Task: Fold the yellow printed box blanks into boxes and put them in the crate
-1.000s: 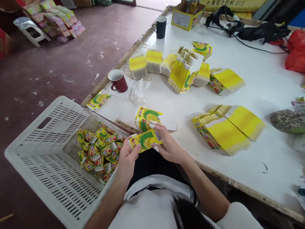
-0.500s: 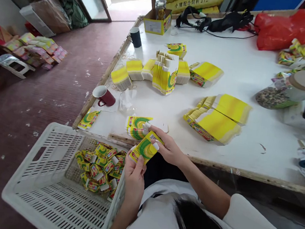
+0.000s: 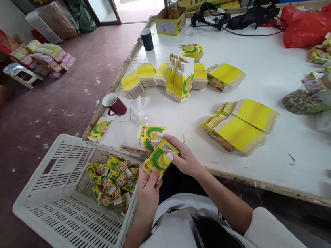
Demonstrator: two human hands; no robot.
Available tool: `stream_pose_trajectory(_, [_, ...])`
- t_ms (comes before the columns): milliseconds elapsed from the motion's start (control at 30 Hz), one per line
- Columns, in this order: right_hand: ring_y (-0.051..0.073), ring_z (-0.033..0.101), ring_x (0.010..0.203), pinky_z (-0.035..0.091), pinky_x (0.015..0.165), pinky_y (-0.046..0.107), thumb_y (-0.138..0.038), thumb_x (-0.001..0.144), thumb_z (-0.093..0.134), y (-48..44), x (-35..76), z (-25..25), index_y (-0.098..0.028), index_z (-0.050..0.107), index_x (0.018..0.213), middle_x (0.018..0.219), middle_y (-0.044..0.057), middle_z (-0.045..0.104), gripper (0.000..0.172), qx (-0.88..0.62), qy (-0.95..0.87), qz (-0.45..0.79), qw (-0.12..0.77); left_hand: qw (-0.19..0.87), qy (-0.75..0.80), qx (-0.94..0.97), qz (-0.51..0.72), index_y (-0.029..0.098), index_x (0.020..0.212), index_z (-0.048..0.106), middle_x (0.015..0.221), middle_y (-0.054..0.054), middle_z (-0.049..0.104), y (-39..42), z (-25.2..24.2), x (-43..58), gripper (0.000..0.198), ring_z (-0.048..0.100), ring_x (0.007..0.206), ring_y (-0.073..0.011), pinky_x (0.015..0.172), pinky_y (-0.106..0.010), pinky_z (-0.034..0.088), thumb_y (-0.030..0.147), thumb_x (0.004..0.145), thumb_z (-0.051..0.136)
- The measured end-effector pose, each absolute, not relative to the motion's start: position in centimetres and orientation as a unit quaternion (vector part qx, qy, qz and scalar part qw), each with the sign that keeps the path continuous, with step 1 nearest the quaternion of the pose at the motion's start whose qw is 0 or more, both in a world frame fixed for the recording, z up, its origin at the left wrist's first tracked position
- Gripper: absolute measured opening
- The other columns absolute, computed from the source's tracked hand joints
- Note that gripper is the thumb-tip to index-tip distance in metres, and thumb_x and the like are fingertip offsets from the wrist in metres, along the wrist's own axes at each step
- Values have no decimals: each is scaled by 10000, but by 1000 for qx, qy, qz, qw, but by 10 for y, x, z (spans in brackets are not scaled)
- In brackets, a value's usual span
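A small yellow-green printed carton (image 3: 159,160) is held between both hands, just in front of the table's near edge. My left hand (image 3: 148,189) grips its lower end from below. My right hand (image 3: 180,157) pinches its upper end, fingers curled over it. Right behind it a short stack of flat cartons (image 3: 149,134) lies on the white table (image 3: 269,159). To my left stands a white slatted basket (image 3: 63,204) with several folded little boxes (image 3: 111,179) heaped in its far corner.
More flat carton stacks (image 3: 237,124) and bundles (image 3: 176,77) lie mid-table. A dark red mug (image 3: 114,105) and a loose carton (image 3: 99,128) sit at the table's left edge, a dark cup (image 3: 147,39) and a yellow box (image 3: 170,22) farther back. Red bag (image 3: 314,25) far right.
The carton has turned from lying sideways to standing more on end between my hands. The view has shifted; the basket and table items have not moved.
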State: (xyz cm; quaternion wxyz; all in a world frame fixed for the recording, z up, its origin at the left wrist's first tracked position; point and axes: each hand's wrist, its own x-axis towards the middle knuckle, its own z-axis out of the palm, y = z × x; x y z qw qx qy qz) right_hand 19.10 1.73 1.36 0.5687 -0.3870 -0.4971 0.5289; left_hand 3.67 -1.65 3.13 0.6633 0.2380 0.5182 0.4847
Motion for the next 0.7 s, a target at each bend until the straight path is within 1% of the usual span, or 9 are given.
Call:
stream_pose_trajectory(100, [271, 553, 1322, 472, 1082, 408, -574, 923, 632, 16, 192, 10, -260, 453, 1497, 1501, 118, 525, 678, -348, -502, 559, 561, 666, 515, 233, 487, 206, 987, 655, 959, -4, 695, -13, 32, 35, 490, 539, 648, -54, 522, -159, 395, 398, 631, 932])
stream_pose_trajectory(200, [278, 487, 1402, 437, 1125, 426, -600, 905, 646, 12, 189, 3, -278, 410, 1530, 1560, 113, 461, 742, -339, -491, 562, 572, 681, 501, 231, 482, 189, 960, 649, 865, 13, 668, -10, 31, 32, 453, 478, 582, -39, 481, -154, 355, 375, 650, 921])
stream_pose_trajectory(267, [273, 489, 1403, 416, 1146, 438, -609, 918, 622, 10, 185, -1, -272, 445, 1513, 1553, 110, 474, 706, -362, -477, 546, 586, 697, 492, 225, 470, 176, 904, 639, 770, 35, 627, -8, 28, 30, 427, 403, 518, -25, 442, -150, 308, 367, 648, 922])
stream_pose_trajectory(333, [273, 511, 1382, 407, 1153, 449, -600, 914, 631, 10, 181, -3, -264, 520, 1458, 1516, 107, 526, 649, -381, -475, 523, 596, 710, 489, 217, 458, 167, 883, 637, 743, 41, 611, -8, 25, 28, 428, 362, 492, -15, 424, -145, 284, 371, 642, 925])
stream_pose_trajectory(400, [272, 545, 1346, 414, 1146, 453, -562, 916, 649, 11, 177, -4, -255, 595, 1382, 1448, 103, 596, 561, -396, -476, 503, 603, 714, 490, 212, 454, 166, 890, 641, 759, 36, 617, -8, 23, 26, 426, 357, 490, -11, 420, -139, 281, 373, 647, 924])
stream_pose_trajectory(467, [265, 593, 1284, 450, 1110, 446, -527, 932, 639, 12, 171, -4, -243, 633, 1323, 1372, 100, 653, 483, -412, -468, 494, 606, 710, 492, 208, 459, 167, 895, 645, 769, 33, 618, -9, 21, 23, 415, 364, 496, -11, 420, -132, 289, 363, 654, 921])
stream_pose_trajectory(600, [251, 632, 1202, 499, 1048, 423, -529, 964, 568, 14, 154, -9, -230, 638, 1270, 1296, 100, 676, 433, -446, -454, 472, 610, 697, 495, 197, 480, 162, 876, 651, 771, 25, 619, -11, 16, 18, 399, 363, 497, -12, 408, -127, 297, 338, 645, 925])
stream_pose_trajectory(667, [262, 614, 1229, 505, 1042, 419, -531, 932, 614, 15, 149, -12, -219, 579, 1342, 1340, 122, 638, 517, -445, -492, 466, 586, 698, 493, 188, 484, 160, 864, 646, 766, 25, 615, -9, 13, 14, 392, 345, 488, -10, 400, -128, 285, 326, 641, 923])
stream_pose_trajectory(700, [272, 605, 1241, 516, 1026, 415, -530, 890, 671, 16, 149, -13, -209, 522, 1405, 1382, 142, 605, 625, -440, -518, 465, 567, 696, 495, 183, 486, 159, 860, 639, 770, 25, 613, -7, 13, 10, 393, 336, 484, -8, 398, -129, 278, 320, 639, 921])
